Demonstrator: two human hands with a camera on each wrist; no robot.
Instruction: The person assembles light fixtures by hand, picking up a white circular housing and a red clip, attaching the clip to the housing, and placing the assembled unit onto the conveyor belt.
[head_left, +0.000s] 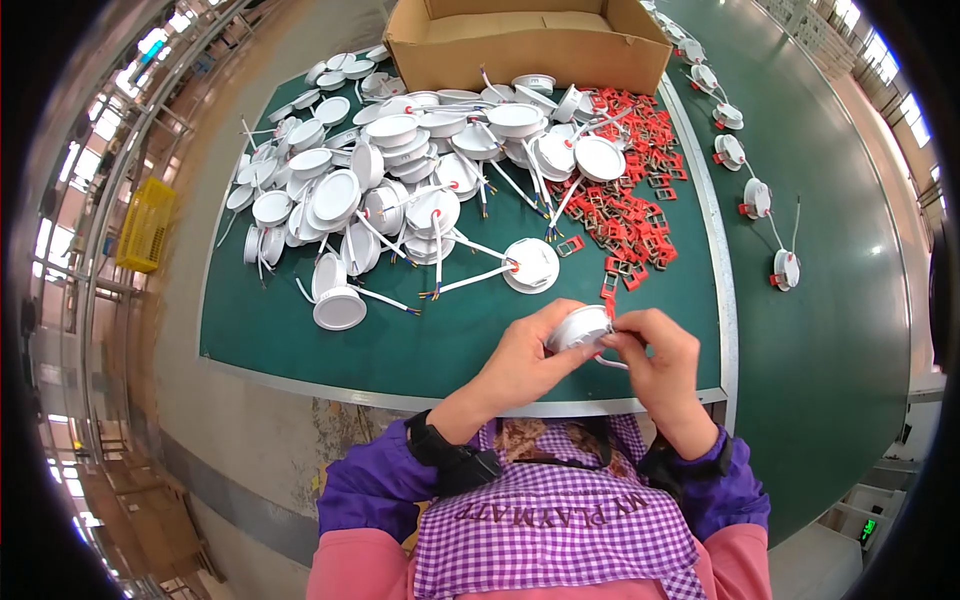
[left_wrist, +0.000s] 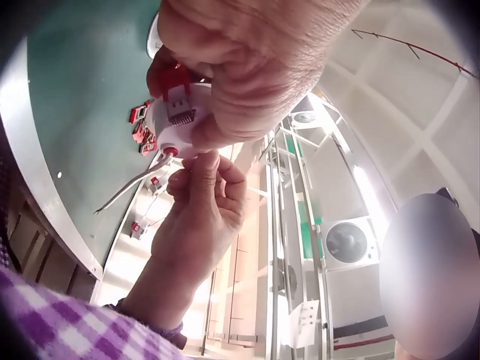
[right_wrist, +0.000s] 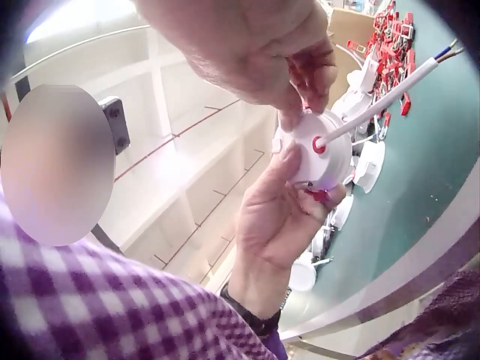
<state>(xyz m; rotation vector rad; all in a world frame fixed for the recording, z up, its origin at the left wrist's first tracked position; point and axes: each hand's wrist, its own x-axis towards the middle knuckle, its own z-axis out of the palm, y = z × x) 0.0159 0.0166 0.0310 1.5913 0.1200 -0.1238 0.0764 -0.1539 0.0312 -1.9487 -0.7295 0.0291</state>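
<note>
My left hand grips a round white downlight by its rim, close over the table's front edge. A red spring clip is fitted on its side in the left wrist view. From a red grommet on its back runs a white cable with bare coloured wire ends. At the opposite side of the rim, my right hand pinches a small part with thumb and fingertips. A bit of red shows there in the right wrist view; the fingers hide most of it.
A heap of white downlights with cables covers the green table's back left. Loose red clips lie in a pile to its right, before a cardboard box. On the right-hand green surface stands a row of downlights with clips.
</note>
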